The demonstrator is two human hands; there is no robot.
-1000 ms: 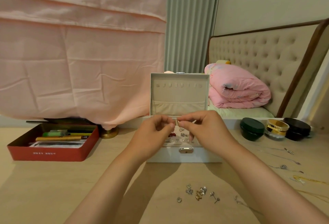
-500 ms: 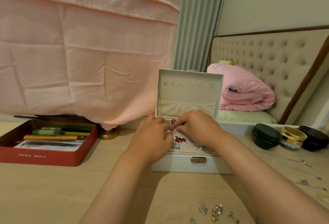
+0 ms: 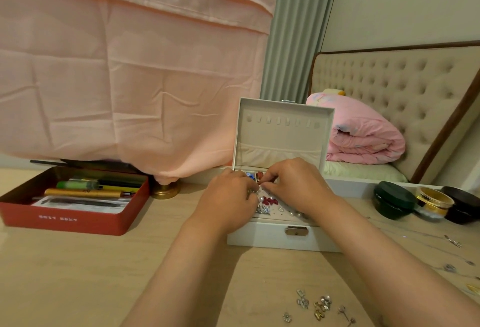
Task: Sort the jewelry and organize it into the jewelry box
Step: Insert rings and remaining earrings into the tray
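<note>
Jewelry box: white rectangular jewelry box (image 3: pixel 272 238) with a metal front latch (image 3: pixel 296 230) stands at centre on the light wooden table (image 3: pixel 78 274). Its lid (image 3: pixel 283 132) is raised upright and shows a row of hooks above a gathered pocket. The top tray holds a perforated earring panel (image 3: pixel 275 213). Red pieces (image 3: pixel 270 200), a white pearl stud (image 3: pixel 260 198) and a cluster of silver pieces (image 3: pixel 262 209) sit on the panel. Blue beads (image 3: pixel 250 175) lie in a rear left compartment.

Left hand (image 3: pixel 228 202) rests over the left part of the tray, fingers curled downward. Right hand (image 3: pixel 293 186) reaches over the right part, thumb and forefinger drawn together. The fingertips of both hands meet above the rear of the panel. Grip state: both hands are bent as for a pinch, but it cannot be told whether either grip holds a piece.

Unsorted stock: a group of small silver and gold earrings (image 3: pixel 314 306) lies on the table between the forearms. Thin silver chains (image 3: pixel 452 243) lie on the table to the right of the box.

Surroundings: a red rectangular tin tray (image 3: pixel 72 220) holding pens stands at left. A dark green round jar (image 3: pixel 392 199), a gold-rimmed glass jar (image 3: pixel 432 199) and a black round jar (image 3: pixel 462 204) stand side by side at rear right. A pink cloth (image 3: pixel 130 67) hangs behind the table.
</note>
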